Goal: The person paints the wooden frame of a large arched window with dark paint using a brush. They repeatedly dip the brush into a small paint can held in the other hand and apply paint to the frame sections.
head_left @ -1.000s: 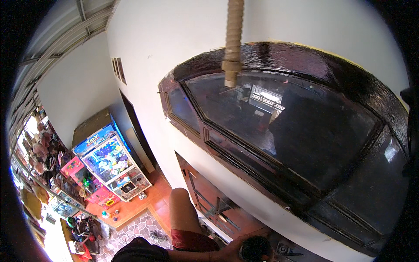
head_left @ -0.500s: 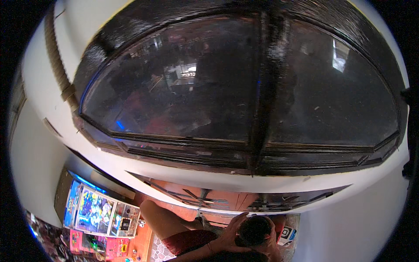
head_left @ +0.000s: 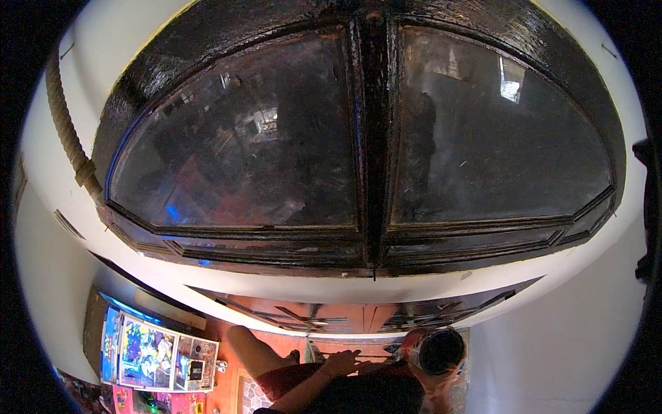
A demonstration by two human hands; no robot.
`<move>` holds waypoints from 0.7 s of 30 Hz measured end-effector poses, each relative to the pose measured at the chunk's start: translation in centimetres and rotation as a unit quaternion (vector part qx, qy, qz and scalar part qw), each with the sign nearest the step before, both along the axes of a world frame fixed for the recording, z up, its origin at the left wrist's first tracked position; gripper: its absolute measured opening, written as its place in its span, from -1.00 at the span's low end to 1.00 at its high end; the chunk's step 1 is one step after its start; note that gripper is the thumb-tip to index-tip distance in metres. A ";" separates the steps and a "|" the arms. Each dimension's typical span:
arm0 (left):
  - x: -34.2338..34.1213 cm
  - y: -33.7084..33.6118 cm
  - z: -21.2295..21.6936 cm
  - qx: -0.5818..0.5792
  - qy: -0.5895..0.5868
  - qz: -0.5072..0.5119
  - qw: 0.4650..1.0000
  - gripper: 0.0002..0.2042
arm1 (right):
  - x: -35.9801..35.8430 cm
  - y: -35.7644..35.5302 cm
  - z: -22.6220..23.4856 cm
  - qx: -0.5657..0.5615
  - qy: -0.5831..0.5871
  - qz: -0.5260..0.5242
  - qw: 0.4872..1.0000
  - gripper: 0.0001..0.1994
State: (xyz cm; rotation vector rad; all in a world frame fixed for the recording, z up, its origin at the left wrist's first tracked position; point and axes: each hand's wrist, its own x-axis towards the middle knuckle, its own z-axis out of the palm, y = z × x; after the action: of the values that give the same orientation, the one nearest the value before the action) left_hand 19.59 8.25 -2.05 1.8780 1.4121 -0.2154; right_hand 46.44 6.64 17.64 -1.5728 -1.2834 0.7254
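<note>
At the lower right, my right hand [head_left: 436, 388] is closed around a round, dark-topped cup [head_left: 441, 352]. The cup's wide top faces up at me, and its contents cannot be made out. To the left of it, my left hand [head_left: 343, 362] is apart from the cup, fingers stretched out to the right over my lap. Nothing shows in that hand. My bent left leg [head_left: 252, 348] and red shorts [head_left: 286, 381] are beside the left forearm.
A dark wooden frame with two large glassy panels [head_left: 241, 159] fills the wall ahead. A thick rope [head_left: 63, 124] hangs at the left. Lower left stands a brightly lit cabinet [head_left: 148, 352] above a pink unit [head_left: 148, 401]. A plain wall [head_left: 538, 345] rises on the right.
My left hand has let go of the cup and moved left. The right hand has carried the cup to the right and slightly up. The whole view has shifted a little.
</note>
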 end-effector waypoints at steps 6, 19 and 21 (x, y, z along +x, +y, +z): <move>-0.7 -0.4 0.9 0.133 0.006 -0.135 0.982 -0.35 | -0.1 -0.3 -0.1 0.086 -0.094 -0.060 0.990 -0.04; -1.6 0.9 -3.2 0.085 0.009 -0.190 0.978 -0.42 | -5.0 -0.9 3.7 0.075 -0.072 -0.060 0.993 -0.42; -1.8 1.2 -4.8 0.072 0.039 -0.220 0.972 -0.47 | -5.4 -1.2 2.9 0.084 -0.064 -0.048 0.993 -0.27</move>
State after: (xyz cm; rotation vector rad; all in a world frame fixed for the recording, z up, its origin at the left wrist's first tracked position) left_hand 17.75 9.48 -6.90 2.3125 1.0655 -0.4153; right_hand 41.04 5.40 20.51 -1.5514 -1.3161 0.4508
